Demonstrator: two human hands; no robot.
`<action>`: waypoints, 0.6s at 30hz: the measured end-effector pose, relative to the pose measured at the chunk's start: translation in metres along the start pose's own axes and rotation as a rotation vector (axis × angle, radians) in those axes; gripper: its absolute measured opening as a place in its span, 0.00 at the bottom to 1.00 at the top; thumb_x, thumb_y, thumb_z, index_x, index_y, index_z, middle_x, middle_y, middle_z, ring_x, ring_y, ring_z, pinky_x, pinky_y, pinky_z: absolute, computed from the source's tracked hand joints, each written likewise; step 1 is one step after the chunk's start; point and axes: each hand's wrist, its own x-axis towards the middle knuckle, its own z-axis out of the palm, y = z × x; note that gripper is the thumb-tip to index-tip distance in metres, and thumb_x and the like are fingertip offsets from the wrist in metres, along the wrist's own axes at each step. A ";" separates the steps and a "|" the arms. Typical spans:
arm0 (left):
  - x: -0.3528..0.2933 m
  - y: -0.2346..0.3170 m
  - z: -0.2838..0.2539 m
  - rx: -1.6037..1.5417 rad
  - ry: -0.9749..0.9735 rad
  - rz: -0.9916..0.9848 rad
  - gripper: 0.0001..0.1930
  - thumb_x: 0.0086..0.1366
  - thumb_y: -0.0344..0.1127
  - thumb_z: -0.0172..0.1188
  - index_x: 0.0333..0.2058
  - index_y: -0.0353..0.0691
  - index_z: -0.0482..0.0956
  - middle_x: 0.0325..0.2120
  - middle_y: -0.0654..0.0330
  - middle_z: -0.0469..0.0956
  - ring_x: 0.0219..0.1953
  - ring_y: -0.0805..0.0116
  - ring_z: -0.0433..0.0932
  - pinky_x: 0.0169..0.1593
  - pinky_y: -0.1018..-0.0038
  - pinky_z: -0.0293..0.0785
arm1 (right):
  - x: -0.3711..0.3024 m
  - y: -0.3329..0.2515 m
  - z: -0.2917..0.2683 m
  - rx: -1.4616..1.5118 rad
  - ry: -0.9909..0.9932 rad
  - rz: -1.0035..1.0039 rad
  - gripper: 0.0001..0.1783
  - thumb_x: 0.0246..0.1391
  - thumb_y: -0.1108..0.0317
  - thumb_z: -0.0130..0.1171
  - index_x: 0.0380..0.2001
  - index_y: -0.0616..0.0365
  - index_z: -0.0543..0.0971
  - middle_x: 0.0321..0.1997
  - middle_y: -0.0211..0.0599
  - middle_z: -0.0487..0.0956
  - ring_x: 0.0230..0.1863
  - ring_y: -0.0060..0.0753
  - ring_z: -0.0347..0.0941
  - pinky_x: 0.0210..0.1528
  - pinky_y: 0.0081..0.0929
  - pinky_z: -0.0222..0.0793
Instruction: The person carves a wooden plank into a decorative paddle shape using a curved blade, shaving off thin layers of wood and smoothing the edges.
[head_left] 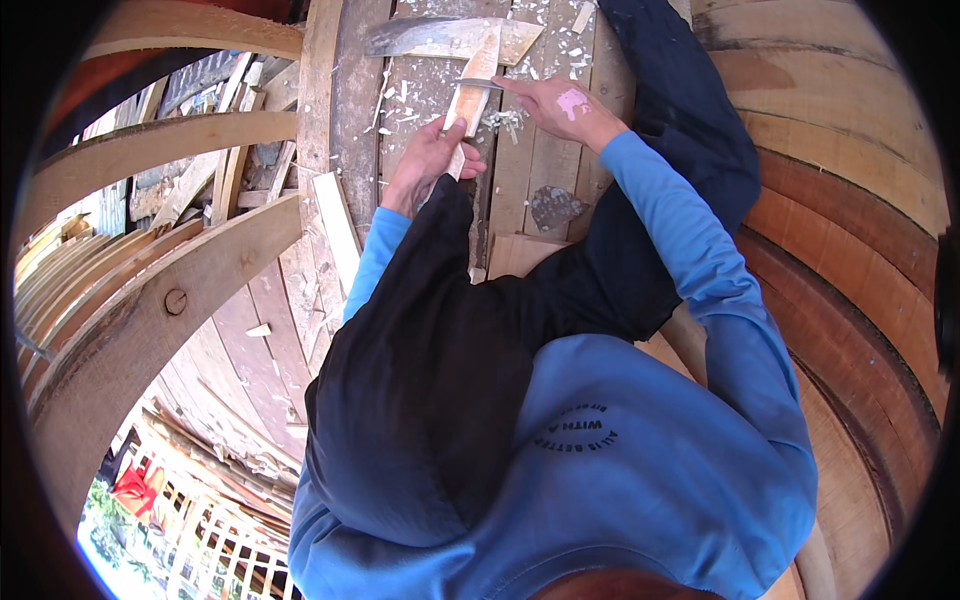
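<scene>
My left hand is closed around the lower part of a narrow, pale wooden strip, its thumb along the strip. The strip points away from me, its far end overlapping a flat, curved, grey-and-tan piece on the boards. Across the strip's middle lies the thin metal blade of a knife. My right hand grips the knife, index finger stretched toward the blade; the handle is hidden in the hand. A pink smear marks the back of that hand. Pale wood shavings are scattered around.
Beneath lies a plank floor with a flat grey stone-like piece. My bent, dark-trousered legs flank the work. Curved timber ribs rise left, with stacked wood beyond; a curved plank wall stands right. A loose pale slat lies left.
</scene>
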 end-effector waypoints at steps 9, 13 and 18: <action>0.009 -0.012 0.004 0.054 0.043 0.077 0.14 0.79 0.41 0.48 0.50 0.36 0.71 0.22 0.65 0.72 0.20 0.74 0.72 0.24 0.76 0.69 | -0.001 -0.023 -0.014 -0.068 -0.064 -0.010 0.34 0.60 0.72 0.50 0.71 0.41 0.67 0.32 0.54 0.83 0.35 0.54 0.83 0.43 0.50 0.79; 0.002 0.002 0.006 0.041 0.018 0.054 0.13 0.79 0.40 0.48 0.48 0.35 0.72 0.21 0.65 0.73 0.20 0.75 0.73 0.23 0.76 0.70 | 0.016 0.023 0.008 -0.068 0.103 0.280 0.33 0.61 0.71 0.48 0.69 0.38 0.69 0.34 0.56 0.83 0.36 0.56 0.83 0.43 0.53 0.78; 0.002 -0.005 0.003 0.097 0.046 0.087 0.12 0.79 0.40 0.49 0.47 0.36 0.72 0.21 0.66 0.72 0.20 0.75 0.73 0.23 0.76 0.69 | 0.011 -0.005 0.000 -0.074 0.039 0.114 0.31 0.62 0.71 0.48 0.69 0.39 0.70 0.32 0.59 0.82 0.34 0.58 0.82 0.41 0.52 0.79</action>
